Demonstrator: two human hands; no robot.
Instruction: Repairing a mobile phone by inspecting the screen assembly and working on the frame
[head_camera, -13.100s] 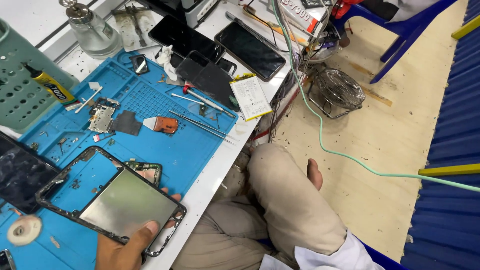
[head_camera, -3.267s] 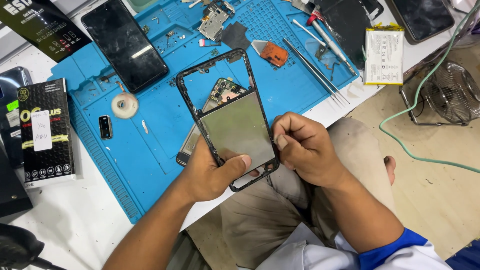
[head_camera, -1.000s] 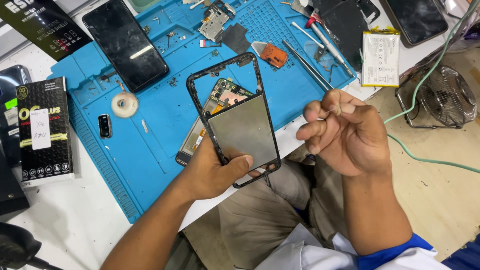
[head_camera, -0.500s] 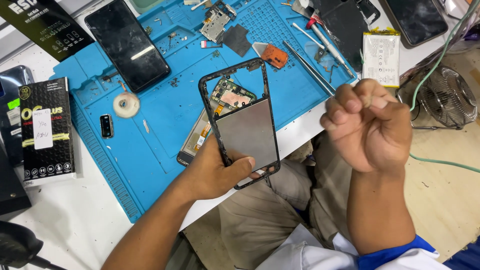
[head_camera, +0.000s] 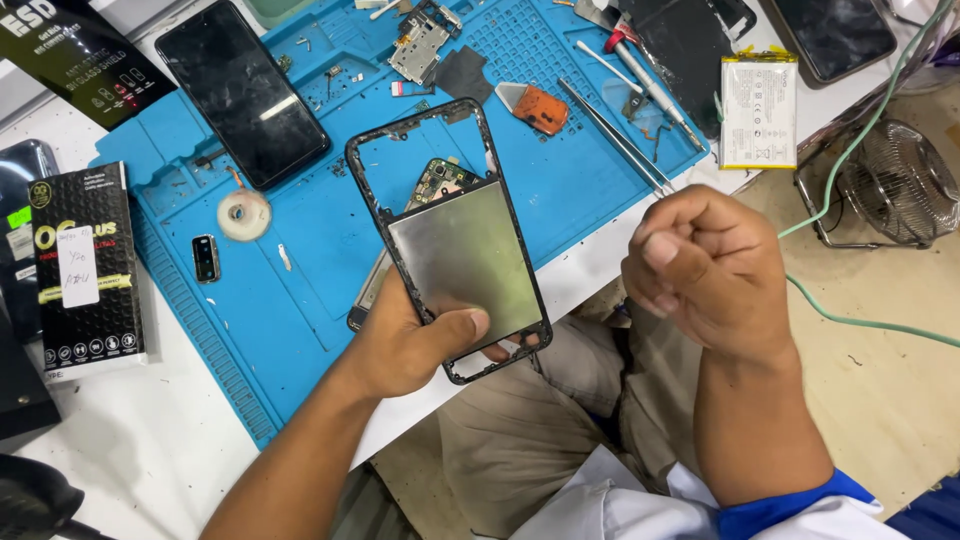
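My left hand (head_camera: 415, 345) grips a black phone mid-frame (head_camera: 460, 260) by its lower end, thumb lying on its grey metal plate. The frame is held tilted above the blue work mat (head_camera: 300, 290), its upper part an open cut-out. Behind it a second phone body (head_camera: 372, 292) with a green board lies on the mat. My right hand (head_camera: 700, 270) is curled into a fist to the right of the frame, off the table edge and above my lap. Nothing shows in the fist.
On the mat lie a black phone screen (head_camera: 240, 90), a tape roll (head_camera: 243, 214), a small camera module (head_camera: 205, 258), a circuit board (head_camera: 418, 45), an orange pry tool (head_camera: 535, 108) and tweezers (head_camera: 615, 140). A white battery (head_camera: 758, 108), a black box (head_camera: 88, 270), a wire fan (head_camera: 895, 185) and a green cable (head_camera: 860, 320) surround it.
My right hand left the frame's lower edge, lifted away to the right and closed into a fist. My left hand kept hold of the frame and turned it slightly.
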